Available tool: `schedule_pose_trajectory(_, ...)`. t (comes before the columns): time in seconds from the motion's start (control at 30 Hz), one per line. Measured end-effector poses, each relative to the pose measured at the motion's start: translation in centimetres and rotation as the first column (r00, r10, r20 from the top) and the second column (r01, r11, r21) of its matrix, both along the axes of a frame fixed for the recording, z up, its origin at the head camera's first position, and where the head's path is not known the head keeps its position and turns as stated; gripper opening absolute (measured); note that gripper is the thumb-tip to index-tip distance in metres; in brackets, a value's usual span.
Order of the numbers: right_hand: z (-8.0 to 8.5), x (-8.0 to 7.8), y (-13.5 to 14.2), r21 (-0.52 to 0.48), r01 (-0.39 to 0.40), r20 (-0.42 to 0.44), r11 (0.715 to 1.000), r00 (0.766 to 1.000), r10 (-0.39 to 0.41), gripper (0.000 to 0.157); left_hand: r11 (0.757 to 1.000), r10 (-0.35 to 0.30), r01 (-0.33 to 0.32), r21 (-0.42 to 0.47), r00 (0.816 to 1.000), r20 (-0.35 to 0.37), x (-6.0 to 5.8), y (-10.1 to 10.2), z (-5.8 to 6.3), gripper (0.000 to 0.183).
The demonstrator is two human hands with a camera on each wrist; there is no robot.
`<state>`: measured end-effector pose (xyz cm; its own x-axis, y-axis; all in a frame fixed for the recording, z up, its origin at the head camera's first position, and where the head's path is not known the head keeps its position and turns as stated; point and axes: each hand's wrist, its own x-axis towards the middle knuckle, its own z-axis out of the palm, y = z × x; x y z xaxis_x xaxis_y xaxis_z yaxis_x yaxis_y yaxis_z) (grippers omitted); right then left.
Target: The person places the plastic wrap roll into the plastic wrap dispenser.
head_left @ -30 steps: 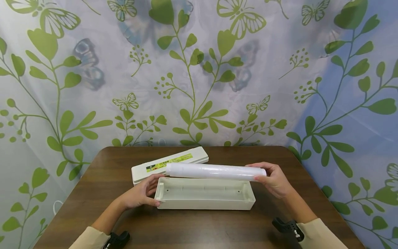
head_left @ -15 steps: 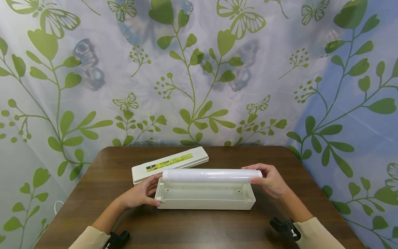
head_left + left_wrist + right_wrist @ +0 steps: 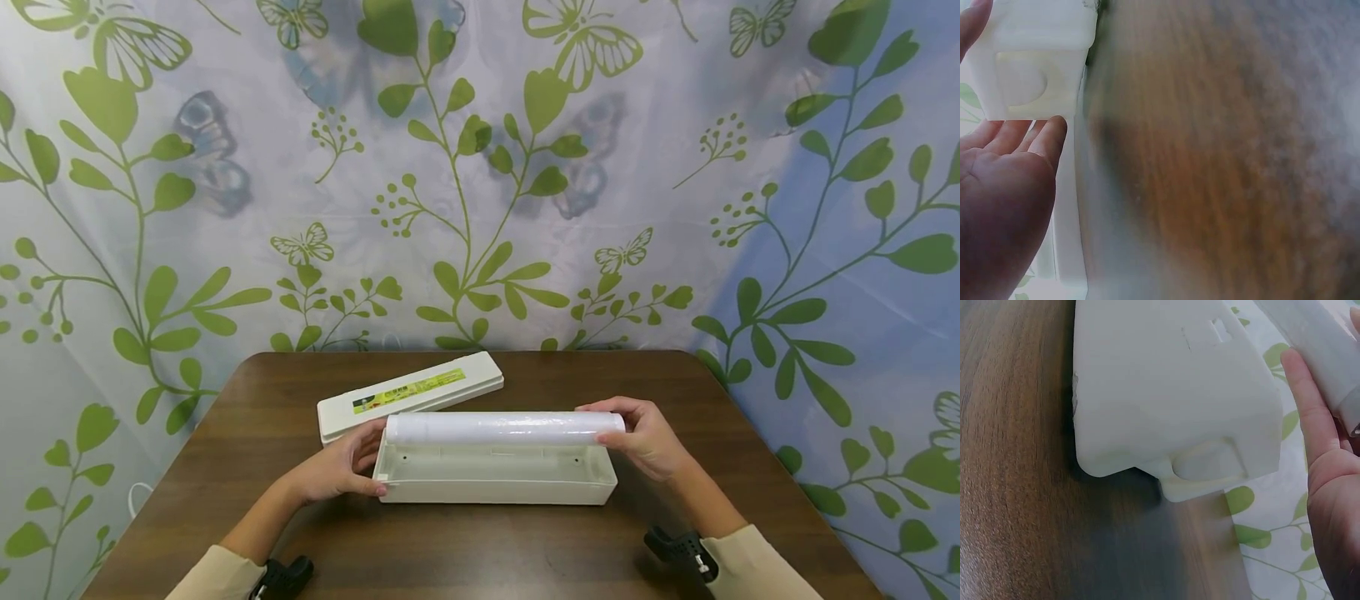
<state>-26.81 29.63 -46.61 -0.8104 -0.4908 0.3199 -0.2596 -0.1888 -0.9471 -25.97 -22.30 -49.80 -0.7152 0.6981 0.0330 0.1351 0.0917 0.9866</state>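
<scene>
A white roll of cling film (image 3: 495, 427) lies level over the back rim of an open cream plastic box (image 3: 495, 493). My right hand (image 3: 641, 437) grips the roll's right end, thumb in front and fingers behind. At the box's left end, my left hand (image 3: 341, 467) holds it with the thumb at the front corner and the fingers towards the back. In the left wrist view the fingertips (image 3: 1054, 134) lie against the box's end wall (image 3: 1029, 81). The right wrist view has the roll (image 3: 1329, 356) raised beside the box (image 3: 1172, 381), with the fingers along it.
Behind the box a cream lid (image 3: 420, 385) with a yellow-green label lies slantwise on the brown wooden table (image 3: 480, 550). A leaf-and-butterfly patterned curtain (image 3: 480, 208) hangs beyond the table's far edge. Black wrist mounts (image 3: 682, 550) show near both sleeves.
My right hand has brought the roll down and slightly left and towards me, levelling it over the box's back rim. The left hand and the box have stayed in place.
</scene>
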Motion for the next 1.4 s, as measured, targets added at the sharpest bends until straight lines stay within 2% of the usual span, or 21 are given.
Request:
schedule_pose_trajectory(0.4,-0.5,0.0,-0.6,0.01,0.022,-0.025,1.0,0.999,-0.022,0.036,1.0,-0.017,0.017,0.002,1.0,-0.006,-0.1,0.1,0.2,0.095)
schedule_pose_trajectory(0.7,-0.6,0.4,-1.0,0.11,0.057,-0.04,0.992,0.998,-0.053,0.032,1.0,-0.02,0.02,0.003,1.0,0.02,0.0,0.1,0.0,0.098)
schedule_pose_trajectory(0.8,-0.7,0.5,-1.0,0.111,0.062,-0.035,0.992,0.998,-0.058,0.033,1.0,-0.025,0.025,0.004,0.999,0.02,0.0,0.1,-0.1,0.097)
schedule_pose_trajectory(1.0,-0.9,0.2,-1.0,0.082,0.029,-0.076,0.996,0.997,-0.023,0.035,1.0,-0.027,0.026,0.009,1.0,0.016,-0.2,0.1,-0.3,0.097)
schedule_pose_trajectory(1.17,-0.6,0.2,-1.2,0.085,0.006,-0.064,0.996,0.998,0.0,0.036,1.0,-0.027,0.027,0.01,1.0,0.002,-0.2,0.2,-0.3,0.096)
schedule_pose_trajectory(1.4,-1.0,0.2,-1.4,0.091,0.013,-0.059,0.996,0.998,-0.008,0.036,0.999,-0.03,0.03,0.012,0.999,-0.016,-0.2,0.2,-0.3,0.093)
